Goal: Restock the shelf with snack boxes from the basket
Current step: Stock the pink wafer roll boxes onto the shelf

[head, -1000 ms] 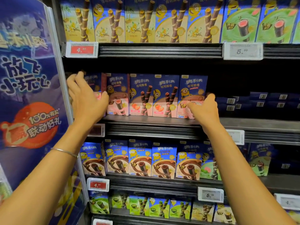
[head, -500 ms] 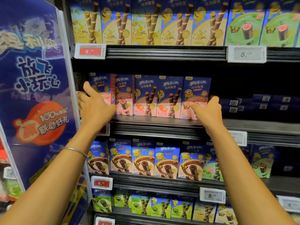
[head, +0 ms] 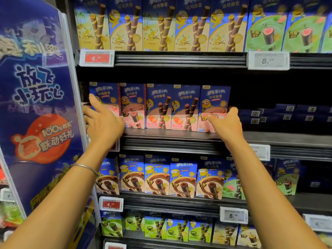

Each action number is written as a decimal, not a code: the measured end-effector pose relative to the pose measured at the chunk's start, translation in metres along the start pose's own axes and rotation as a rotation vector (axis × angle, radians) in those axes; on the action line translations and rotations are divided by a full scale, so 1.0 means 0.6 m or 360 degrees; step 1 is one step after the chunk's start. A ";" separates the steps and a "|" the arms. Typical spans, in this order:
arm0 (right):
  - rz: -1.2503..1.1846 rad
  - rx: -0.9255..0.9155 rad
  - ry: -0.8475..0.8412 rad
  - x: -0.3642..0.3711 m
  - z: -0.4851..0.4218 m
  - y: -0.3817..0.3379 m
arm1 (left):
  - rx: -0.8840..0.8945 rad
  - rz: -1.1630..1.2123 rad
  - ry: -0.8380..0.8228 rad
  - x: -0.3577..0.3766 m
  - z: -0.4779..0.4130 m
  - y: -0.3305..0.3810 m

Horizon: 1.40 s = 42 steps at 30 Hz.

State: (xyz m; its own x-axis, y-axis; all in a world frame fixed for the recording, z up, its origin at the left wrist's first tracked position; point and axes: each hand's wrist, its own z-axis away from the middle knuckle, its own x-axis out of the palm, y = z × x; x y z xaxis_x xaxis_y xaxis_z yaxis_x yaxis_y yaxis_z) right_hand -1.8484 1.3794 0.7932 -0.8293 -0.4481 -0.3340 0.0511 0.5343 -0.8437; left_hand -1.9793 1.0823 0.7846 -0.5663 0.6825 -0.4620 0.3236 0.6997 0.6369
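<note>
Five pink snack boxes [head: 159, 106] stand upright in a row at the left end of the middle shelf [head: 179, 136], fronts facing out, pretty much touching side by side, right at the front lip. At one end the left hand [head: 103, 121] is up against the leftmost box [head: 106, 95]: forefinger straight and pointing up on the front panel, the other fingers fanned out toward the box's left edge. It's a bit smeary there, so I can't tell if those fingers hook round the side, but it looks more like a flat press than a grab. At the other end the right hand [head: 227, 124] is on the rightmost box [head: 214, 101], thumb standing up along its right edge, fingers laid fairly straight across the lower front, not wrapped round it. So the two hands bracket the row. A thin silver bangle [head: 86, 167] sits on the left wrist. Further right on the same shelf, dark blue boxes [head: 287, 114] lie flat and set back. The shelf above has yellow boxes [head: 161, 26] and green boxes [head: 265, 33]; the one below has brown boxes [head: 158, 177]. A red price tag [head: 97, 58] sits top left and a white price tag [head: 267, 61] top right. A big blue promo banner [head: 36, 87] fills the far left.
</note>
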 end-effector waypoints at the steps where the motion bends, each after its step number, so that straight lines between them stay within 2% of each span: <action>1: 0.0005 -0.0003 0.0003 0.001 0.000 0.001 | -0.0002 -0.0016 0.0007 0.003 0.002 0.000; 13: -0.0152 0.0002 -0.0007 -0.001 -0.014 0.004 | 0.0151 -0.0030 0.0087 0.016 0.019 0.001; 15: -0.0210 0.0000 -0.0014 -0.004 -0.014 0.004 | 0.0282 -0.0051 0.0126 0.018 0.026 0.009; 18: -0.0280 -0.0015 -0.0064 -0.005 -0.014 0.006 | 0.0632 -0.0170 0.0199 0.021 0.035 0.025; 20: -0.0307 -0.0044 -0.0115 -0.005 -0.014 0.005 | 0.0858 -0.0295 0.0132 0.024 0.034 0.037; 26: -0.0352 -0.0031 -0.0158 -0.002 -0.018 0.004 | 0.1077 -0.0545 -0.0102 0.017 -0.018 0.068; 30: -0.0357 -0.0020 -0.0176 0.000 -0.019 0.003 | 0.1096 -0.0613 -0.0267 0.010 -0.060 0.066; 35: -0.0337 -0.0013 -0.0158 0.000 -0.016 0.000 | 0.1102 -0.0692 -0.0173 0.015 -0.058 0.070; 42: -0.0328 -0.0047 -0.0162 -0.002 -0.011 -0.002 | 0.1083 -0.0481 -0.0085 0.011 -0.043 0.075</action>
State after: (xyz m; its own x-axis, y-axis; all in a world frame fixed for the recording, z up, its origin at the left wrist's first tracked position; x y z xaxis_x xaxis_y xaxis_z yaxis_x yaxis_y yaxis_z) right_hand -1.8513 1.3840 0.7973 -0.7600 -0.6191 -0.1977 -0.1310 0.4439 -0.8865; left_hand -1.9880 1.1129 0.8263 -0.6731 0.4367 -0.5968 0.5670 0.8229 -0.0374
